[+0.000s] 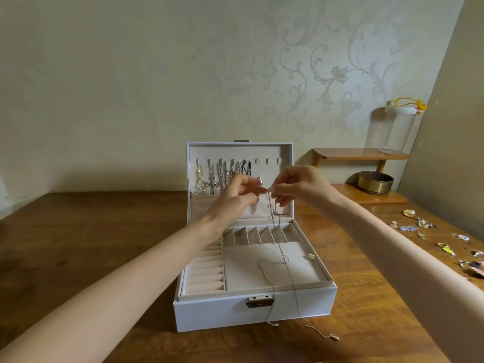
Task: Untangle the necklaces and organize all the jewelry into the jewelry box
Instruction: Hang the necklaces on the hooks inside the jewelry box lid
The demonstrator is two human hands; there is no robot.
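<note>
- The left grip (235,195) and the right grip (301,187) meet fingertip to fingertip, each pinching the top of one thin necklace chain (281,242).
- Just below the grips the chain carries a small tangle, then trails down across the tray of the open jewelry box (251,313) and over its front wall onto the table (78,231).
- Right behind the grips stands the lid (272,153), with hung necklaces (214,176) behind the left grip.
- Well right of the right grip, loose jewelry (424,226) lies scattered on the table.
</note>
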